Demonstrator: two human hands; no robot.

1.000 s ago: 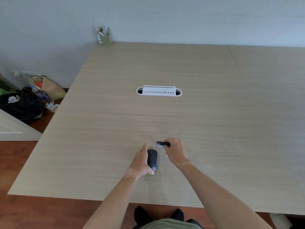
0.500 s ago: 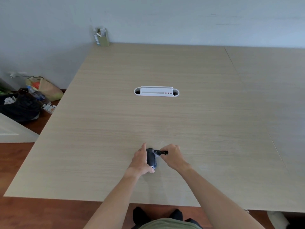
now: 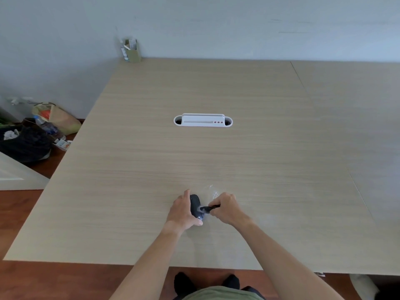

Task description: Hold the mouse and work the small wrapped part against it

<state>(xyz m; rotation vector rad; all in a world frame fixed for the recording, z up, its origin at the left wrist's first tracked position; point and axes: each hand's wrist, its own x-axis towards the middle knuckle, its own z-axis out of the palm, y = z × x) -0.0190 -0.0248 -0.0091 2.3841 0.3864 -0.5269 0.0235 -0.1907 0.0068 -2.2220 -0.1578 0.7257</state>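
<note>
A black computer mouse lies on the light wooden table near its front edge. My left hand grips the mouse from the left, thumb along its near end. My right hand holds a small black tool whose tip touches the mouse's right side. A scrap of clear plastic wrap lies on the table just beyond my right hand.
A white cable-port insert sits in the middle of the table. A small green box with papers stands at the far left corner by the wall. Bags and a bottle lie on the floor to the left.
My right hand has brought the black tool leftward and down from beyond the mouse onto its right side. My left hand keeps its hold on the mouse.
</note>
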